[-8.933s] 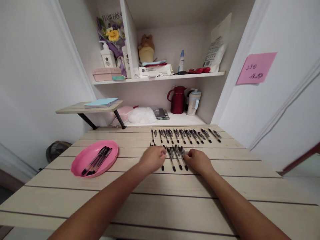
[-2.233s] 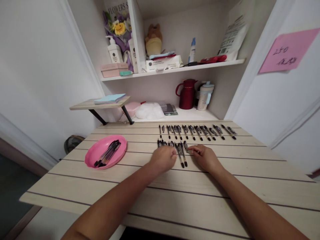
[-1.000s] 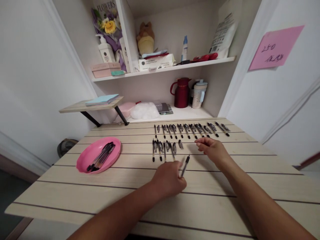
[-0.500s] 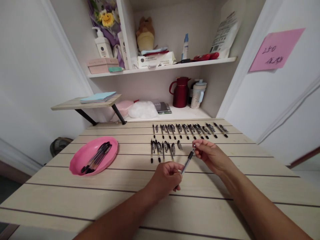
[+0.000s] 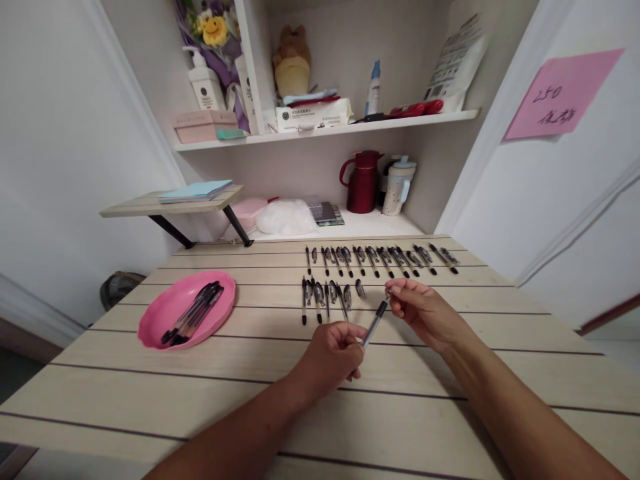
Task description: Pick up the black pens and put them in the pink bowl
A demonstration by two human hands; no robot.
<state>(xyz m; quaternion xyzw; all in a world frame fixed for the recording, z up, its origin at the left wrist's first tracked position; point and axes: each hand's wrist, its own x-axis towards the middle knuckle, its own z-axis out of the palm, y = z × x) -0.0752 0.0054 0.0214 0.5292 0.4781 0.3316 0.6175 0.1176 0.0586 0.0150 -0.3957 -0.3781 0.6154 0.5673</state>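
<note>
Head cam: pen (image 5: 375, 323) pinched by L hand (image 5: 333, 350), ctr of frame; tiny shiny part (image 5: 388, 293) pinched by R hand (image 5: 417, 310) at pen tip, ID unclear. Partway, apparently: two rows of pens (image 5: 443, 259) laid out w/ caps, ctr to mid-R; lone cap (image 5: 360, 288) w/o pen. More pens kept in pink bowl (image 5: 175, 293), mid-L. Slatted table (image 5: 150, 407) below; shelving (image 5: 260, 139) up top; pink note (image 5: 565, 93) upper R.

Black-and-clear pen (image 5: 375, 325), dark-striped pale table (image 5: 125, 400)

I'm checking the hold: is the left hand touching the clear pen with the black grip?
Touching. The head view shows the left hand closed around one end of the clear pen.
</note>
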